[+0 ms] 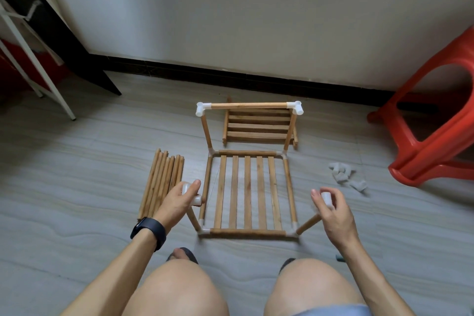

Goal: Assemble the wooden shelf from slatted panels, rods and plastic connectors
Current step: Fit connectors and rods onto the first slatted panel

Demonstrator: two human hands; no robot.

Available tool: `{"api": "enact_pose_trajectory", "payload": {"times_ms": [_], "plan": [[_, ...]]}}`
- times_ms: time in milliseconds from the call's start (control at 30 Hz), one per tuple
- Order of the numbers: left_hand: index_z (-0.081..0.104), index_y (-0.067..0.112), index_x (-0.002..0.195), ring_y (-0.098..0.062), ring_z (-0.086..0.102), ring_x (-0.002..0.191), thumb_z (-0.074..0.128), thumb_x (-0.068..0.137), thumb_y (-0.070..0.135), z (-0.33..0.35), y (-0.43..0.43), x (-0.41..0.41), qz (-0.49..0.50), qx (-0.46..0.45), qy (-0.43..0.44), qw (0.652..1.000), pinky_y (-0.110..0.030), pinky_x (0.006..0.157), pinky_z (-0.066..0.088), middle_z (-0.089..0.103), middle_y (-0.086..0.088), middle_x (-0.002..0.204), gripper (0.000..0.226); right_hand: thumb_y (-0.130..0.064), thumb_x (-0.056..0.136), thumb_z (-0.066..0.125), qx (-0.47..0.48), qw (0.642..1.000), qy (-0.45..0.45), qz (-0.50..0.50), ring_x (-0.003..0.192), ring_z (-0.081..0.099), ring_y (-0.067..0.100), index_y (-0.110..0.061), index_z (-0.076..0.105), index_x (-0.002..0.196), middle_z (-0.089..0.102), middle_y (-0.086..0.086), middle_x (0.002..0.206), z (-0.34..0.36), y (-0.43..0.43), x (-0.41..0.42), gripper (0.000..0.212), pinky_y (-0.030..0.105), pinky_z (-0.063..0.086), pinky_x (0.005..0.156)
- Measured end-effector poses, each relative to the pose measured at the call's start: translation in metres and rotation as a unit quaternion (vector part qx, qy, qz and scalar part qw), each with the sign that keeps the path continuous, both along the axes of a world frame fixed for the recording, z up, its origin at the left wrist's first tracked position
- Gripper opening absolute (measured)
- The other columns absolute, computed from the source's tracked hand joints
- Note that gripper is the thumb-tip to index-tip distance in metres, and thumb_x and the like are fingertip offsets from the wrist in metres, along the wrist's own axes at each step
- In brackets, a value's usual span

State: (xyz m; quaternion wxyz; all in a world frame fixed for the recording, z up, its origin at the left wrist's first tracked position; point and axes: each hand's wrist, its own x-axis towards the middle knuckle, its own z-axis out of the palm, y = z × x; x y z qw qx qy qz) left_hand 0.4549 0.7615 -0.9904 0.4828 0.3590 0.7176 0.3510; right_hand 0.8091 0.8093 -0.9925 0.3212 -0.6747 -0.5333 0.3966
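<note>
A slatted wooden panel (247,192) lies flat on the floor, framed by rods and white corner connectors. Two upright rods at its far corners carry a top rod (248,105) between two white connectors. Near-corner rods also stand up. My left hand (179,200) grips a white connector (196,199) on top of the near-left rod. My right hand (333,209) holds another white connector (327,199) at the top of the near-right rod (309,224). A second slatted panel (259,127) lies behind the frame.
A bundle of loose rods (161,182) lies left of the frame. Several spare white connectors (346,177) sit on the floor to the right. A red plastic stool (436,123) stands at the right, white metal legs (38,72) at the left, the wall behind.
</note>
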Motion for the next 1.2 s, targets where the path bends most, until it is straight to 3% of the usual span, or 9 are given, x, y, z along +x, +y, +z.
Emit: {"api": "enact_pose_trajectory", "payload": {"times_ms": [133, 233, 333, 400, 533, 667, 833, 967, 1200], "plan": [[0.058, 0.017, 0.119, -0.026, 0.066, 0.105, 0.049, 0.087, 0.072, -0.008, 0.005, -0.034, 0.073, -0.002, -0.074, 0.995, -0.045, 0.093, 0.051, 0.071, -0.006, 0.109, 0.064, -0.055, 0.084, 0.052, 0.193, 0.963, -0.185, 0.049, 0.118, 0.046, 0.015, -0.019, 0.062, 0.117, 0.059, -0.004, 0.118, 0.026, -0.006, -0.009, 0.049, 0.033, 0.038, 0.095], [0.053, 0.018, 0.129, -0.025, 0.061, 0.115, 0.050, 0.084, 0.068, -0.027, 0.008, -0.068, 0.079, -0.027, 0.020, 0.996, -0.047, 0.103, 0.045, 0.064, -0.004, 0.122, 0.067, -0.041, 0.088, 0.051, 0.284, 0.911, -0.262, 0.146, 0.126, 0.050, 0.023, -0.014, 0.069, 0.115, 0.064, 0.003, 0.124, 0.029, 0.006, -0.040, 0.043, 0.033, 0.035, 0.108], [0.044, 0.015, 0.142, -0.026, 0.057, 0.119, 0.058, 0.094, 0.053, -0.057, 0.009, -0.099, 0.048, -0.093, 0.144, 0.984, -0.038, 0.096, 0.049, 0.055, -0.009, 0.140, 0.063, -0.043, 0.094, 0.045, 0.200, 0.899, -0.288, 0.261, 0.138, 0.041, 0.016, -0.024, 0.064, 0.127, 0.058, -0.002, 0.139, 0.007, 0.026, -0.083, 0.043, 0.039, 0.035, 0.115], [0.039, 0.014, 0.147, -0.028, 0.058, 0.115, 0.057, 0.096, 0.050, -0.077, 0.010, -0.115, 0.009, -0.148, 0.231, 0.962, -0.034, 0.089, 0.051, 0.049, -0.012, 0.145, 0.064, -0.047, 0.100, 0.038, 0.097, 0.877, -0.325, 0.340, 0.149, 0.024, 0.016, -0.034, 0.047, 0.144, 0.039, -0.005, 0.156, -0.025, 0.041, -0.107, 0.047, 0.041, 0.022, 0.123], [0.034, 0.018, 0.151, -0.037, 0.052, 0.127, 0.055, 0.095, 0.046, -0.120, 0.011, -0.134, -0.040, -0.244, 0.316, 0.916, -0.043, 0.107, 0.043, 0.038, -0.016, 0.151, 0.065, -0.051, 0.103, 0.029, -0.053, 0.793, -0.407, 0.450, 0.154, 0.000, 0.026, -0.041, 0.016, 0.157, 0.002, 0.001, 0.168, -0.099, 0.065, -0.141, 0.057, 0.049, 0.007, 0.124], [0.030, 0.019, 0.153, -0.039, 0.046, 0.132, 0.052, 0.096, 0.044, -0.151, 0.013, -0.142, -0.032, -0.286, 0.302, 0.909, -0.045, 0.110, 0.040, 0.033, -0.015, 0.152, 0.066, -0.059, 0.102, 0.025, -0.112, 0.745, -0.435, 0.493, 0.151, -0.023, 0.028, -0.042, -0.009, 0.157, -0.027, 0.002, 0.162, -0.147, 0.072, -0.160, 0.067, 0.054, -0.006, 0.120], [0.039, 0.012, 0.143, -0.041, 0.055, 0.116, 0.051, 0.096, 0.041, -0.184, 0.019, -0.161, 0.023, -0.296, 0.273, 0.915, -0.046, 0.102, 0.047, 0.046, -0.020, 0.137, 0.057, -0.061, 0.101, 0.019, -0.153, 0.740, -0.433, 0.490, 0.140, -0.042, 0.027, -0.041, -0.032, 0.147, -0.047, 0.001, 0.152, -0.187, 0.060, -0.163, 0.072, 0.059, -0.012, 0.119], [0.049, 0.004, 0.134, -0.040, 0.056, 0.116, 0.053, 0.099, 0.029, -0.196, 0.024, -0.174, 0.060, -0.297, 0.277, 0.912, -0.040, 0.092, 0.047, 0.055, -0.022, 0.131, 0.043, -0.061, 0.101, 0.016, -0.156, 0.745, -0.423, 0.491, 0.136, -0.046, 0.026, -0.042, -0.035, 0.145, -0.051, -0.002, 0.148, -0.195, 0.057, -0.161, 0.070, 0.056, -0.017, 0.117], [0.064, 0.011, 0.103, -0.030, 0.065, 0.103, 0.065, 0.095, 0.028, -0.201, 0.022, -0.184, 0.112, -0.304, 0.190, 0.927, -0.035, 0.089, 0.050, 0.070, -0.010, 0.105, 0.018, -0.064, 0.100, 0.020, -0.178, 0.735, -0.422, 0.500, 0.137, -0.045, 0.026, -0.043, -0.034, 0.146, -0.049, -0.002, 0.150, -0.191, 0.061, -0.164, 0.074, 0.056, -0.014, 0.118]]}}
